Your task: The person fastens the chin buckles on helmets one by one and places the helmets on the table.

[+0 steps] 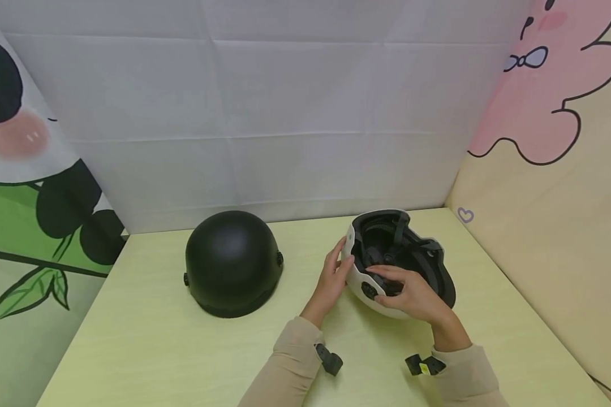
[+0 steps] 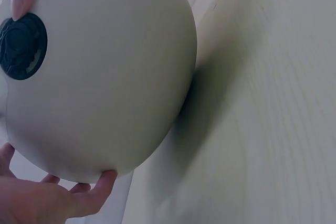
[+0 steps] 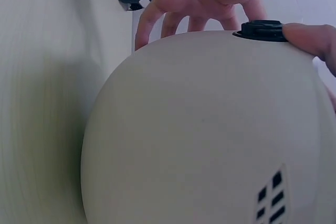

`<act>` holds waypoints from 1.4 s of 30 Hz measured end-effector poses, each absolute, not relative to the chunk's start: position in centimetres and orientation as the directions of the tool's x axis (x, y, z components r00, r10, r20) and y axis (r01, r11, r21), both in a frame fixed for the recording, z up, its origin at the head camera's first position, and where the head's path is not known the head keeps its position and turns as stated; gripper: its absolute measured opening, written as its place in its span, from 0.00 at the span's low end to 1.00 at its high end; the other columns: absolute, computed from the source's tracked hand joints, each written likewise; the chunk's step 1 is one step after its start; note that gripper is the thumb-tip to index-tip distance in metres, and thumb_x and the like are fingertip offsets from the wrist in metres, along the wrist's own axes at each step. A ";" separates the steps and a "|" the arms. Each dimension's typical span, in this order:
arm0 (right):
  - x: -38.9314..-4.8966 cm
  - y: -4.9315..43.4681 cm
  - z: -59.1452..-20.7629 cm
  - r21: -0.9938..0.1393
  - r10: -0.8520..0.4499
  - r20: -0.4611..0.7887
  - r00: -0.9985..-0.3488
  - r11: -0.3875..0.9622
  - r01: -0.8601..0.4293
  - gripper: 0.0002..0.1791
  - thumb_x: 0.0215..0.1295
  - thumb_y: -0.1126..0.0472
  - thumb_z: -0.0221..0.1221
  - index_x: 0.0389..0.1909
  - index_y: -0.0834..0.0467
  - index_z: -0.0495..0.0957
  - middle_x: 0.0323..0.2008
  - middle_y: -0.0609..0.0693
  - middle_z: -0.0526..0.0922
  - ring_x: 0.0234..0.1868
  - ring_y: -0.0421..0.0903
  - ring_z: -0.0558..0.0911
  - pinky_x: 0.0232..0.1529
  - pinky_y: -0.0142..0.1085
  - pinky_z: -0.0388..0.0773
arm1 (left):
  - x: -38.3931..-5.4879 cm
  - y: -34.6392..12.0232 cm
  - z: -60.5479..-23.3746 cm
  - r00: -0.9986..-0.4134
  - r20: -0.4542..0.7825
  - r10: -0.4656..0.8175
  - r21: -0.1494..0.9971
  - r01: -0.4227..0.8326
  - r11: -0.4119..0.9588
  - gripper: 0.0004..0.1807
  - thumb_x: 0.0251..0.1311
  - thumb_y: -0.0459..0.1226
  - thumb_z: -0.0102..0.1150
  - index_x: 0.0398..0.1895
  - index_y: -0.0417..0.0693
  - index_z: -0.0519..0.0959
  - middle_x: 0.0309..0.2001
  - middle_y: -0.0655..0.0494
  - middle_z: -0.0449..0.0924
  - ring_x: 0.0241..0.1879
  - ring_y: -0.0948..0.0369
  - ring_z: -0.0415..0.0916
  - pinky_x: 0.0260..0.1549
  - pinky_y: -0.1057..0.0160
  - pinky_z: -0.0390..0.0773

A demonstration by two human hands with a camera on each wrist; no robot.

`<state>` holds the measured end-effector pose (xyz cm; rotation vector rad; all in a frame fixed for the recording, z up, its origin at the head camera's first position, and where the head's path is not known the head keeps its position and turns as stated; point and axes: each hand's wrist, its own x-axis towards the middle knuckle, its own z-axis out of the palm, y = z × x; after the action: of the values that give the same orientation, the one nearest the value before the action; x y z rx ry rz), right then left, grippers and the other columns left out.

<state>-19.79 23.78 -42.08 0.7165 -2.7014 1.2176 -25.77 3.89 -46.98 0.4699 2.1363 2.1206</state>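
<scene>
A white helmet (image 1: 355, 280) lies tipped on its shell, its black padded inside (image 1: 382, 243) turned up toward the camera. My left hand (image 1: 334, 271) holds its left side, fingers spread over the outer shell and thumb by the rim. With my right hand (image 1: 412, 291) I grip the near edge: the fingers reach over into the lining while the thumb touches the round black knob (image 2: 23, 45) outside. In the right wrist view the left fingers (image 3: 170, 24) rest along the shell, near a black checked mark (image 3: 270, 198). The fingertips inside the lining are partly hidden.
A black helmet (image 1: 234, 263) stands dome up to the left, apart from both hands. The pale yellow table (image 1: 173, 362) meets a white cloth backdrop (image 1: 295, 124) behind and a cream wall (image 1: 555, 237) on the right. Small black cameras (image 1: 329, 359) are strapped to the wrists.
</scene>
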 end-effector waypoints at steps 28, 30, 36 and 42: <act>-19.2 23.2 -40.2 -0.866 -0.313 0.232 -0.921 0.365 -0.343 0.28 0.58 0.68 0.67 0.62 0.61 0.76 0.54 0.60 0.79 0.44 0.45 0.81 0.39 0.36 0.79 | -25.2 3.8 -42.6 -0.974 0.108 0.201 0.904 0.180 0.387 0.33 0.69 0.62 0.41 0.75 0.68 0.58 0.69 0.46 0.57 0.63 0.41 0.58 0.54 0.35 0.65; -19.2 23.2 -40.2 -0.882 -0.316 0.230 -0.920 0.333 -0.335 0.28 0.58 0.69 0.66 0.62 0.63 0.75 0.53 0.62 0.79 0.43 0.45 0.82 0.38 0.36 0.80 | -25.1 3.8 -42.5 -0.974 0.112 0.198 0.895 0.186 0.405 0.33 0.69 0.63 0.39 0.75 0.68 0.58 0.69 0.46 0.58 0.62 0.41 0.59 0.52 0.35 0.66; -19.2 23.0 -40.1 -0.891 -0.314 0.231 -0.921 0.313 -0.330 0.27 0.59 0.69 0.65 0.62 0.65 0.75 0.52 0.63 0.79 0.42 0.45 0.82 0.38 0.36 0.80 | -24.7 3.7 -42.5 -0.972 0.129 0.194 0.887 0.201 0.416 0.33 0.70 0.63 0.37 0.76 0.68 0.57 0.69 0.47 0.58 0.62 0.41 0.59 0.52 0.35 0.66; -18.9 22.9 -40.0 -0.901 -0.303 0.215 -0.928 0.305 -0.309 0.27 0.59 0.69 0.65 0.61 0.66 0.74 0.53 0.64 0.78 0.43 0.45 0.81 0.39 0.35 0.79 | -24.5 3.7 -42.5 -0.972 0.146 0.184 0.886 0.211 0.412 0.33 0.70 0.63 0.37 0.76 0.67 0.57 0.68 0.46 0.58 0.61 0.41 0.60 0.52 0.35 0.67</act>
<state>-18.94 22.89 -40.04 0.5941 -2.5343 1.7505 -24.49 3.66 -42.53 0.3721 2.6610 1.6762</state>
